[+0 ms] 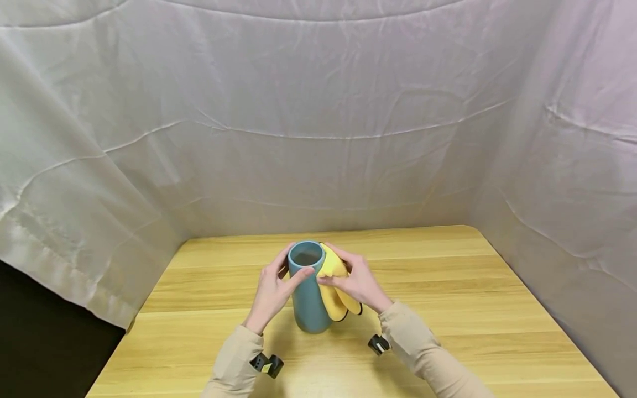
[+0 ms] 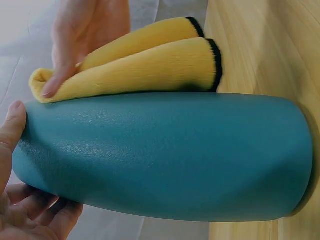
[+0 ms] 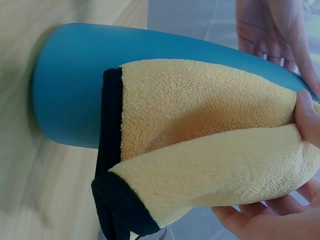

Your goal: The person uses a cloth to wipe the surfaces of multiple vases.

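A tall blue-green vase (image 1: pixel 311 309) with a round open mouth stands upright on the wooden table. My left hand (image 1: pixel 272 291) grips it near the rim, thumb at the front and fingers curled behind. Against the vase's right side hangs a yellow cloth (image 1: pixel 330 298) with black edging, folded over and draped down. My right hand (image 1: pixel 362 282) pinches the cloth near its top, close beside the rim. In the right wrist view the cloth (image 3: pixel 200 105) covers part of the vase (image 3: pixel 75 90), and its dark hem hangs toward the base.
The light wooden table (image 1: pixel 199 342) spreads out on both sides of the vase. Grey curtains (image 1: pixel 318 177) enclose it at the back and sides. A dark area (image 1: pixel 45 331) lies beyond the table's left edge. Small black wrist cameras (image 1: pixel 379 344) sit at both sleeves.
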The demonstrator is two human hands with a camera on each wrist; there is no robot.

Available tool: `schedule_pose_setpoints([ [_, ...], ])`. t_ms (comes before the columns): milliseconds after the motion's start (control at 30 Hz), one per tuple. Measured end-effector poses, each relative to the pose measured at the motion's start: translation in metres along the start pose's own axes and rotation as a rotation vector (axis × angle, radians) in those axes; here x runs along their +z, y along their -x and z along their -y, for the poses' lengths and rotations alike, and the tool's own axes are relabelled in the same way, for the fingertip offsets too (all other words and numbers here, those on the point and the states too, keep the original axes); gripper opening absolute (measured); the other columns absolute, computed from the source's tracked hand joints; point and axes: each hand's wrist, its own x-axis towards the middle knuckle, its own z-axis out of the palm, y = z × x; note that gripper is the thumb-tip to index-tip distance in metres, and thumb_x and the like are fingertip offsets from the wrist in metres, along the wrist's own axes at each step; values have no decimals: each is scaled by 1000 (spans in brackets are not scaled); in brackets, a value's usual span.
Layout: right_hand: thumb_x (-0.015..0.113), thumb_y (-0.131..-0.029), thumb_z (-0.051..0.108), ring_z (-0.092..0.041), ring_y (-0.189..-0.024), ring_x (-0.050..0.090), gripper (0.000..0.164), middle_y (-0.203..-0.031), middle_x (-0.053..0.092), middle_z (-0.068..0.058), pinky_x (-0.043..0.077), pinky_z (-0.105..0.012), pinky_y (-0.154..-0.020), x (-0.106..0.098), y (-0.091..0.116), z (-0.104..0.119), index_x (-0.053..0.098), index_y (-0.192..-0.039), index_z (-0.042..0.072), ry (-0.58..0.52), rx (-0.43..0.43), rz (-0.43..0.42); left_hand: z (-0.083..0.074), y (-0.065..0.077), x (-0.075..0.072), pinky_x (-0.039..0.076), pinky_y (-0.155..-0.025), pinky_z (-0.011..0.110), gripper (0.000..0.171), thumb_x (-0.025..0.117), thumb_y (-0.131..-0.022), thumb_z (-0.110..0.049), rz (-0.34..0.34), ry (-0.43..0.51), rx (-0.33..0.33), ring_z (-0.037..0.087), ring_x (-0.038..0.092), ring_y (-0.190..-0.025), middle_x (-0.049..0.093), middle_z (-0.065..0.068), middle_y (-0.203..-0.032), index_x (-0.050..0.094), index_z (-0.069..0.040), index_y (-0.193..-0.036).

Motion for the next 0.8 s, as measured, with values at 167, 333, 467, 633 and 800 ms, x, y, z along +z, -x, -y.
schedule_pose_setpoints([
  [167, 84, -82, 12, -15, -94, 66, 72, -130, 67, -21, 58, -23, -78, 2, 6, -11, 53, -146, 4, -8, 28, 14, -1, 1, -1, 50, -108, 48, 59, 79, -88, -21, 2, -1, 4, 30, 65, -124, 69, 12, -130, 56, -11, -142],
  [333, 84, -81, 14, -15, -93, 67, 74, -127, 68, -22, 59, -22, -76, 5, 14, -24, 52, -147, 6, -11, 81, 29, -3, 0, -1, 49, -109, 50, 59, 79, -88, -23, 8, -4, -9, 31, 64, -126, 68, 12, -132, 57, -13, -142],
  [467, 85, -80, 15, -16, -94, 68, 75, -128, 68, -22, 59, -21, -76, 8, 21, -38, 53, -146, 6, 10, 114, 50, -3, 0, -1, 49, -109, 51, 59, 79, -88, -24, 10, -8, -17, 30, 63, -127, 68, 11, -133, 57, -14, -142],
  [633, 85, -80, 15, -19, -99, 69, 75, -133, 65, -23, 59, -20, -78, 10, 26, -50, 52, -146, 4, 15, 113, 66, -3, -1, -2, 49, -109, 50, 59, 79, -88, -26, 15, -12, -32, 30, 63, -127, 68, 9, -133, 57, -15, -142],
  [800, 85, -80, 15, -23, -103, 69, 75, -135, 64, -23, 59, -19, -80, 10, 26, -53, 51, -147, 3, 7, 116, 69, -8, -1, -3, 47, -112, 52, 59, 79, -88, -30, 29, -31, -54, 30, 59, -132, 66, 8, -136, 57, -16, -141],
])
